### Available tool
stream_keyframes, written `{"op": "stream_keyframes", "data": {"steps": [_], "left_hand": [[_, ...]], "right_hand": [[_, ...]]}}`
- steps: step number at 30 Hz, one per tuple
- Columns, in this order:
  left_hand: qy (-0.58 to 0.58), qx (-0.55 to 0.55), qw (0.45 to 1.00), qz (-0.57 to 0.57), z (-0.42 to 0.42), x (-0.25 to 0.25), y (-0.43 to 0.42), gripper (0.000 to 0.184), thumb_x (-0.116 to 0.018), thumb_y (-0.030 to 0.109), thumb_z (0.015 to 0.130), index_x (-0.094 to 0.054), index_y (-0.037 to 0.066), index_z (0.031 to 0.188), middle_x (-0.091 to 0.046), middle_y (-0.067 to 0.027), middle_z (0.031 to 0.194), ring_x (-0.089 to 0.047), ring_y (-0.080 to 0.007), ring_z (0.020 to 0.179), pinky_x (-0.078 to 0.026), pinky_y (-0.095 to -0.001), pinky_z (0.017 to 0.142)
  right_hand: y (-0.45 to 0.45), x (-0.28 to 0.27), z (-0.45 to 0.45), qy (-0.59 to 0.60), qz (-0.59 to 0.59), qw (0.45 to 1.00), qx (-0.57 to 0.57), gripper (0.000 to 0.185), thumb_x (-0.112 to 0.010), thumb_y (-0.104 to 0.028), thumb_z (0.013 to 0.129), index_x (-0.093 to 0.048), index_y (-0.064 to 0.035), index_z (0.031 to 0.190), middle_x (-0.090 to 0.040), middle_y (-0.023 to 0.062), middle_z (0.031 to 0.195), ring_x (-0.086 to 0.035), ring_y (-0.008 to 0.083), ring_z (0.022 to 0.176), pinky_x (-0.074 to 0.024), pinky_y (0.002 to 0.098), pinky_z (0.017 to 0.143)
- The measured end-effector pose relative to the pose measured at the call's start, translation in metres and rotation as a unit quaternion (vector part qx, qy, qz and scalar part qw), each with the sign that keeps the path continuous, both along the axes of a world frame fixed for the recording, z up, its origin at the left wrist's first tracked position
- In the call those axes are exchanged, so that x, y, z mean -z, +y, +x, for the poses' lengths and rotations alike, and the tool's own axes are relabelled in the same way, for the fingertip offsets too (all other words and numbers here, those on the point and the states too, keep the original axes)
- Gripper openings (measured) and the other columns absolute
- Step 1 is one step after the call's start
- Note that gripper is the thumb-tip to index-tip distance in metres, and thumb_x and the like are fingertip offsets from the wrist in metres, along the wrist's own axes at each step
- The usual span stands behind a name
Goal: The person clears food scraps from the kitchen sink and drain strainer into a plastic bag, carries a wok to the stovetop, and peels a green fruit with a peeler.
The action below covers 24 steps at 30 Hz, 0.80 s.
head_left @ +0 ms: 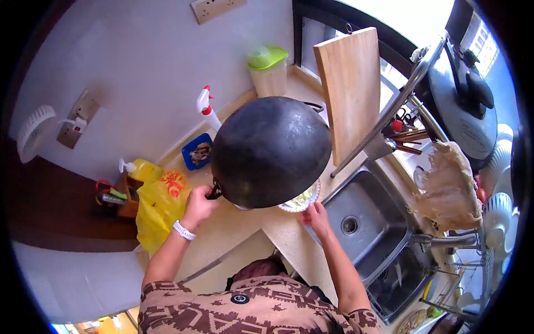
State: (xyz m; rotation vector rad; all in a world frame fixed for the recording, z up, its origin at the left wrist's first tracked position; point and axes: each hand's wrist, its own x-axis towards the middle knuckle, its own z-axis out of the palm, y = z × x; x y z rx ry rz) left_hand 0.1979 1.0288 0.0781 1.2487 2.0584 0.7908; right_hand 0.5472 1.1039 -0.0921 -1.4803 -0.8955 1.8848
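My left hand (201,206) is closed round the handle of a black wok (271,150), a white band on that wrist. The wok is tipped up, so its dark outer bottom faces me and its inside is hidden. Partly beneath its lower right edge shows a white patterned plate (295,206) with pale green shredded food (303,199) on it. The fingers of my right hand (315,217) are closed at the plate's near right rim. The wok covers the rest of the plate.
Left of the wok lie a yellow plastic bag (156,206) and a blue tray (194,151). A spray bottle (207,108) and a green-lidded container (268,69) stand behind. To the right are an upright cutting board (353,92), a metal rack (389,106) and a double sink (364,206).
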Motion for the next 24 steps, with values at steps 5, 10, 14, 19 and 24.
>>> {"op": "stream_keyframes", "data": {"steps": [5,10,14,19,24], "left_hand": [[-0.071,-0.008,0.997,-0.015,0.012,-0.019,-0.029,0.014,-0.065,0.006,0.067,-0.058,-0.005,0.073,-0.052,-0.0088,0.058,-0.052,-0.0151,0.055,-0.041,-0.0324,0.051],[-0.208,-0.041,0.976,-0.056,0.037,-0.061,-0.071,0.010,-0.065,0.007,0.076,-0.059,0.000,0.075,-0.052,-0.0017,0.061,-0.048,-0.0093,0.053,-0.038,-0.0254,0.047],[-0.289,-0.047,0.954,-0.062,0.048,-0.071,-0.124,0.013,-0.062,0.011,0.084,-0.058,0.002,0.075,-0.051,-0.0003,0.062,-0.044,-0.0068,0.050,-0.036,-0.0228,0.044],[-0.318,-0.043,0.940,-0.113,0.089,-0.094,-0.209,0.009,-0.060,0.008,0.075,-0.058,0.001,0.081,-0.054,-0.0020,0.064,-0.048,-0.0076,0.049,-0.039,-0.0223,0.044],[-0.381,-0.028,0.913,-0.140,0.135,-0.103,-0.308,0.010,-0.059,0.008,0.074,-0.057,0.003,0.082,-0.054,-0.0021,0.063,-0.051,-0.0080,0.047,-0.042,-0.0240,0.042]], "right_hand": [[-0.025,-0.010,0.017,-0.016,0.041,0.999,-0.020,0.040,-0.048,-0.029,0.099,-0.046,-0.0012,0.128,-0.063,0.0095,0.088,-0.063,0.0159,0.069,-0.0527,0.0285,0.059],[-0.060,-0.015,0.052,-0.061,0.078,0.991,-0.095,0.041,-0.049,-0.029,0.099,-0.049,0.0011,0.127,-0.065,0.0136,0.095,-0.065,0.0170,0.074,-0.0539,0.0286,0.064],[-0.062,-0.043,0.069,-0.065,0.079,0.991,-0.090,0.037,-0.051,-0.029,0.098,-0.055,0.0004,0.120,-0.067,0.0124,0.093,-0.065,0.0164,0.074,-0.0534,0.0281,0.064],[-0.055,-0.095,0.065,0.029,0.199,0.978,-0.047,0.034,-0.054,-0.032,0.098,-0.059,-0.0042,0.117,-0.068,0.0081,0.097,-0.064,0.0140,0.082,-0.0519,0.0269,0.070],[-0.059,-0.129,0.046,0.119,0.212,0.968,-0.056,0.046,-0.050,-0.036,0.099,-0.049,-0.0071,0.135,-0.057,0.0042,0.127,-0.053,0.0143,0.114,-0.0393,0.0309,0.096]]}}
